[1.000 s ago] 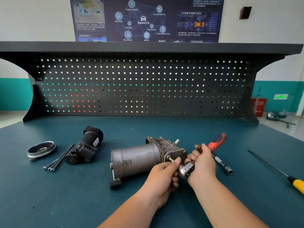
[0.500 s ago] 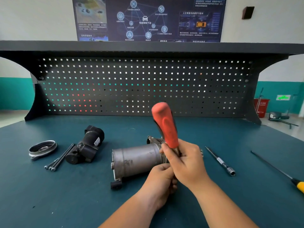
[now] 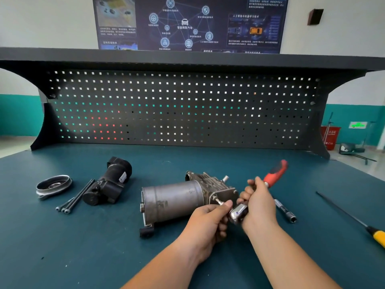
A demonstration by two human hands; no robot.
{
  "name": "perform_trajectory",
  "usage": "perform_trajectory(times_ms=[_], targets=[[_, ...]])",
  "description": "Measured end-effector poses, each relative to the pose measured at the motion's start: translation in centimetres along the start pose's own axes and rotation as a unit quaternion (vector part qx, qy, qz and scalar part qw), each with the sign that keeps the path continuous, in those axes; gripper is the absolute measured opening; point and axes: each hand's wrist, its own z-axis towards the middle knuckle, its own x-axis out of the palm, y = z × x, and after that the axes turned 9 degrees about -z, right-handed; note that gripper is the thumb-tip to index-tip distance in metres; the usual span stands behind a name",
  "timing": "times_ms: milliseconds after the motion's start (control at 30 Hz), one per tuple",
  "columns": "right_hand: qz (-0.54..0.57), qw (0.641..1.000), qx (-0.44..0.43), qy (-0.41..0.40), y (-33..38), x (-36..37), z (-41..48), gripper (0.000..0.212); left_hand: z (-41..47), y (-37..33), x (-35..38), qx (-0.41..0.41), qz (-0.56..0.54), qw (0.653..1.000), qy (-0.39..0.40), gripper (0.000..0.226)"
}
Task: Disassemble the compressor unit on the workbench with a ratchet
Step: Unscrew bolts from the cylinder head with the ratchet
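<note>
The grey metal compressor unit, a round can with a bumpy cast end, is lying on its side in the middle of the teal tabletop, near you. Its bumpy end is facing right, toward your hands, so that side is easy to reach.

You are holding the ratchet with the red handle and shiny silver head in your right hand. This hand is wrapping round the handle close to the head, so the red end is pointing up and away to the far right. I think you are gripping low like this to guide the head more than to pull hard.

Your left hand is pinching the thin silver bit that is running from the ratchet head into the bumpy end. Its fingers are closing on the bit, likely so the tool is sitting straight and not slipping off.

On the left, well apart from the work, a black plastic part, some long black bolts and a round metal ring are lying together. They look like pieces already taken off and put out of the way.

A silver extension bar is lying just right of your right hand. A yellow-handled screwdriver is waiting farther right. Both are easy to grab.
</note>
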Motion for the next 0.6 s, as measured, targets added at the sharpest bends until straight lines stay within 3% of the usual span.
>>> perform_trajectory(times_ms=[100,200,267,333,367,400,433,467,500,533,600], targets=[[-0.067,0.987,-0.14,0.031,0.7,0.7,-1.0,0.03,-0.2,0.0,0.0,-0.012,0.008,1.0,-0.007,0.033],[-0.177,0.934,-0.288,0.115,0.4,0.9,-2.4,0.031,-0.3,0.0,-0.6,-0.015,0.031,0.999,-0.017,0.036],[-0.276,0.855,-0.396,0.19,0.1,0.9,-3.2,0.026,0.1,0.3,-1.1,0.006,0.059,0.998,-0.01,0.036],[-0.359,0.746,-0.488,0.277,-0.3,0.9,-3.6,0.027,0.2,0.4,-0.5,0.043,0.08,0.995,0.027,0.025],[-0.388,0.695,-0.517,0.315,-0.4,1.0,-3.8,0.024,-0.2,-0.3,0.5,0.126,0.086,0.987,0.058,0.02],[-0.407,0.654,-0.539,0.341,-0.5,1.1,-3.9,0.018,-0.2,-1.5,1.2,0.243,0.037,0.969,0.011,0.017],[-0.412,0.63,-0.555,0.353,-0.5,1.2,-4.0,0.015,-0.4,-2.1,1.5,0.26,-0.12,0.958,0.026,0.013],[-0.409,0.63,-0.561,0.348,-0.5,1.3,-4.0,0.019,-0.8,-2.3,1.5,0.238,-0.175,0.954,0.048,0.013],[-0.401,0.651,-0.553,0.332,-0.6,1.2,-4.0,0.026,-0.6,-2.3,1.1,0.196,-0.086,0.977,0.0,0.014],[-0.39,0.686,-0.533,0.307,-0.6,1.1,-4.0,0.033,-0.4,-0.3,1.2,0.137,-0.016,0.99,0.033,0.014],[-0.323,0.791,-0.446,0.265,-0.4,0.9,-4.1,0.034,0.0,0.4,-1.0,0.034,0.07,0.997,0.016,0.029]])
